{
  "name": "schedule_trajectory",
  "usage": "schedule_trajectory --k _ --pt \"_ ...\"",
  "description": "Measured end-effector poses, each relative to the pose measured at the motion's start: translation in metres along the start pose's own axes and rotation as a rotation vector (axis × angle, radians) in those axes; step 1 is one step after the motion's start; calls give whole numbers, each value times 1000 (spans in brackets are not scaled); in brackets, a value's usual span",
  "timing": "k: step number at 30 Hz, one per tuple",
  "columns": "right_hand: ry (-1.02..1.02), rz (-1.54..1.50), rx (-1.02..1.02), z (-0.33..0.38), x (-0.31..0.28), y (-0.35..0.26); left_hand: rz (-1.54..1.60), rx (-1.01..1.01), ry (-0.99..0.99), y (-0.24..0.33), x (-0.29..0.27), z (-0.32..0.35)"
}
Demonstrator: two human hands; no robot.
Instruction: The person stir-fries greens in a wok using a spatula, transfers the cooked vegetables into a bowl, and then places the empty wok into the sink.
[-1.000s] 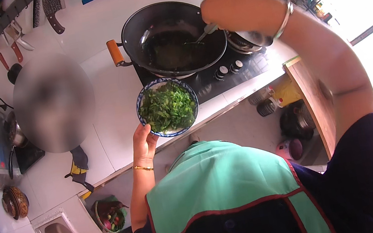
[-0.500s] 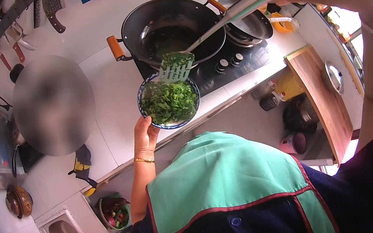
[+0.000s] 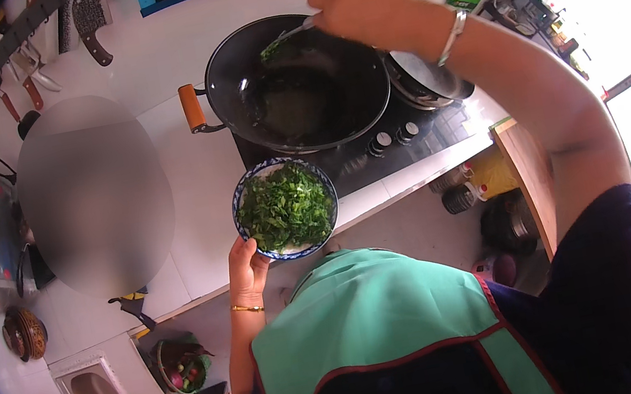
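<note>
Chopped greens (image 3: 286, 207) fill the bowl (image 3: 244, 201) our left hand (image 3: 246, 267) cups beside the wok (image 3: 296, 86); right hand (image 3: 362, 7) grips a spatula (image 3: 285, 36) over it.

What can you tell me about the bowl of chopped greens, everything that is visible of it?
The bowl is round, with a blue patterned rim and a white inside, and looks like ceramic or enamel. It is nearly full of finely chopped dark green leaves. It sits roughly level, held over the front edge of the white counter, just before the black wok. The left hand grips its near rim from below. Whether it rests on the counter cannot be told.
</note>
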State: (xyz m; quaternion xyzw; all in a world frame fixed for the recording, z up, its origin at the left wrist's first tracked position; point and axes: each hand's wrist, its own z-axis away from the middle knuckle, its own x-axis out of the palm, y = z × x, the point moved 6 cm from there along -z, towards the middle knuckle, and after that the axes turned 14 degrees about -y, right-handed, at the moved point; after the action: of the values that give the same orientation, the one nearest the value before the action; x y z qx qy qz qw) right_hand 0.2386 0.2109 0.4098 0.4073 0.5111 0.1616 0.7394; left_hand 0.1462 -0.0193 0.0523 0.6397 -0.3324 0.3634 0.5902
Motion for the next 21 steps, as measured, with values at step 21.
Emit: schedule_trajectory --k 21 --pt "-616 -664 148 96 -150 49 -4 -43 -31 -1 3 -9"
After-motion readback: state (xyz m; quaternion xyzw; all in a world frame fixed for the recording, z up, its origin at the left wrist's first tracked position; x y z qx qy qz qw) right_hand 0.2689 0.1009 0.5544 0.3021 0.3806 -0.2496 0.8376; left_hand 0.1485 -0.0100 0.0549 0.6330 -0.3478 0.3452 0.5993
